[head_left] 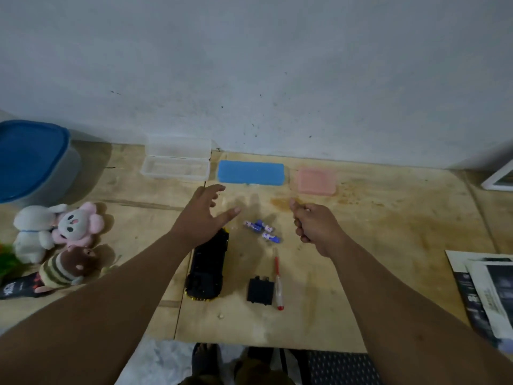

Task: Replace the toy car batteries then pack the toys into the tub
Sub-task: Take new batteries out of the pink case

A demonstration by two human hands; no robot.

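A black toy car [206, 269] with yellow trim lies underside up in the middle of the wooden table [388, 218]. Its black battery cover [260, 290] lies to its right, beside a red-and-white screwdriver [278, 284]. Three blue and white batteries [262, 230] lie loose behind them. My left hand [201, 215] hovers over the car's far end, fingers spread and holding nothing. My right hand [313, 223] is curled into a fist right of the batteries; nothing shows in it. The tub [33, 162], capped by a blue lid, stands far left.
Plush toys [55, 240] lie at the left: a white rabbit, a pink one, a striped brown one. Along the wall sit an open clear case [176, 165], a blue box [251, 172] and a pink box [316, 180]. Papers [488, 295] lie at the right edge.
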